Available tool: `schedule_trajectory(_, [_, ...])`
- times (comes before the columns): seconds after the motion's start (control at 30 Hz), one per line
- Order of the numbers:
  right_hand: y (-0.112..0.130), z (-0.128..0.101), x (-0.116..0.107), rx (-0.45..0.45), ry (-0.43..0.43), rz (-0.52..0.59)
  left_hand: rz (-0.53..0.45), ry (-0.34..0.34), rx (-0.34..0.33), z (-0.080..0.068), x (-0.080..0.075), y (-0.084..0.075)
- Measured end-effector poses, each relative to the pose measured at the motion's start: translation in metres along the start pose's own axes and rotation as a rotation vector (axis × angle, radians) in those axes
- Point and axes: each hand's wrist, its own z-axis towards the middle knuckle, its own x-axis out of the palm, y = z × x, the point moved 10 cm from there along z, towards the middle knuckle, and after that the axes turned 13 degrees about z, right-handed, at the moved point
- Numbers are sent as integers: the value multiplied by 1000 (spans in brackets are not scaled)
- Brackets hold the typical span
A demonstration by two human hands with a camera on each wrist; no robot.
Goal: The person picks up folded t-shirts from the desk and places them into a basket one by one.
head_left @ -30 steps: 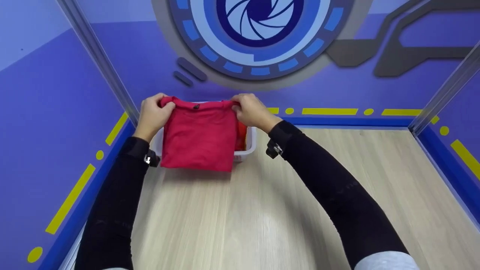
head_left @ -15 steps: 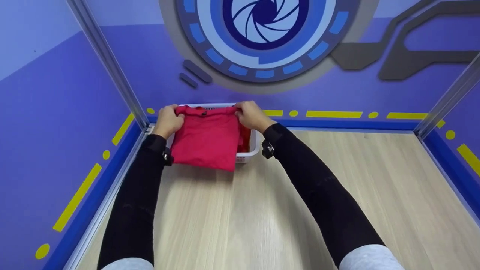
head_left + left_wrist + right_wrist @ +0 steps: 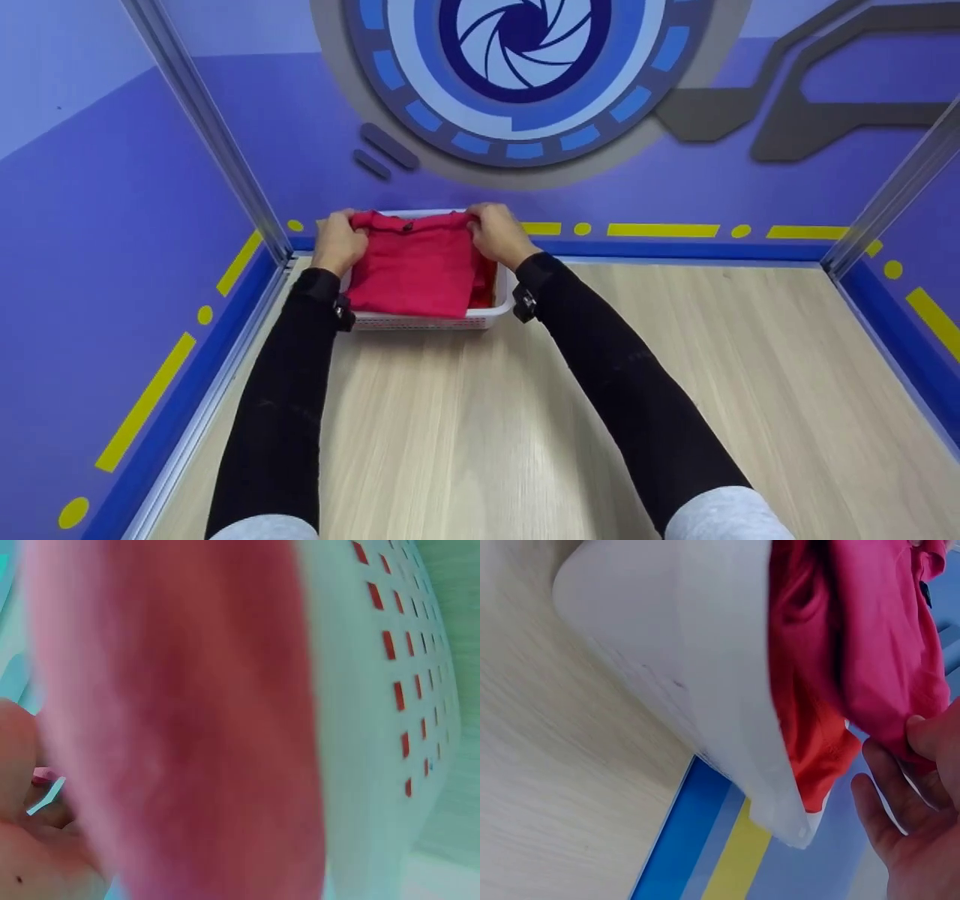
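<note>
Both arms stretched forward toward 12 o'clock, black sleeves to wrists, grey sleeve ends at bottom edge of head view. Left hand (image 3: 339, 241) at 11 o'clock, fingers curled, pinching cloth edge; small black band at left wrist. Right hand (image 3: 499, 231) just right of 12 o'clock, fingers curled likewise, thumb and fingers pinching (image 3: 922, 787); black band at right wrist. Hands level, near each other, palms turned inward and down.

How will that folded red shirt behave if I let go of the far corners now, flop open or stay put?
Likely floppy: the red shirt is soft cloth, pinched by the left hand and right hand. It probably stays folded, resting in the white basket. It looks light and unlikely to slide.
</note>
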Motion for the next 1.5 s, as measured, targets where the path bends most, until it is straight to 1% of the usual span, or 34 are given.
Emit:
schedule_trajectory(0.17, [7, 6, -1, 7, -35, 21, -2, -54, 5, 2, -13, 1])
schedule_trajectory(0.27, [6, 8, -2, 15, -59, 10, -15, -60, -2, 3, -13, 1])
schedule_trajectory(0.43, [-3, 7, 0, 31, -77, -28, -45, -58, -22, 4, -4, 1])
schedule_trajectory(0.53, [-9, 4, 5, 45, -62, -56, -60, -51, -23, 6, 5, 3])
schedule_trajectory(0.63, [-14, 0, 12, 50, -45, -89, -75, -60, -30, 6, 12, 8])
schedule_trajectory(0.7, [-15, -2, 14, 50, -37, -125, -71, -47, -28, 5, 18, 9])
schedule_trajectory(0.77, [-14, -5, 15, 51, -20, -194, -40, -12, -19, 4, 24, 8])
schedule_trajectory(0.83, [-11, -8, 16, 42, -3, -270, 17, 25, 11, 4, 29, 4])
schedule_trajectory(0.9, [-6, -9, 17, 9, 8, -340, 87, 40, 50, 3, 30, -1])
schedule_trajectory(0.97, [0, -11, 20, -34, 18, -380, 134, 35, 77, 2, 29, -5])
schedule_trajectory(1.03, [6, -13, 23, -85, 29, -407, 163, 46, 102, 0, 30, -9])
schedule_trajectory(1.07, [8, -14, 25, -101, 39, -423, 179, 57, 116, -1, 32, -11])
schedule_trajectory(1.13, [10, -16, 31, -116, 76, -462, 197, 112, 134, -3, 39, -14])
schedule_trajectory(1.2, [7, -18, 37, -98, 115, -497, 215, 187, 157, -2, 51, -15])
schedule_trajectory(1.23, [4, -19, 39, -74, 136, -508, 221, 220, 165, 1, 59, -12])
schedule_trajectory(1.33, [-8, -22, 44, 10, 198, -549, 239, 305, 180, 17, 89, 1])
schedule_trajectory(1.4, [-18, -23, 48, 65, 234, -570, 242, 331, 180, 28, 106, 10])
schedule_trajectory(1.5, [-29, -24, 53, 117, 278, -604, 263, 405, 170, 28, 117, 12])
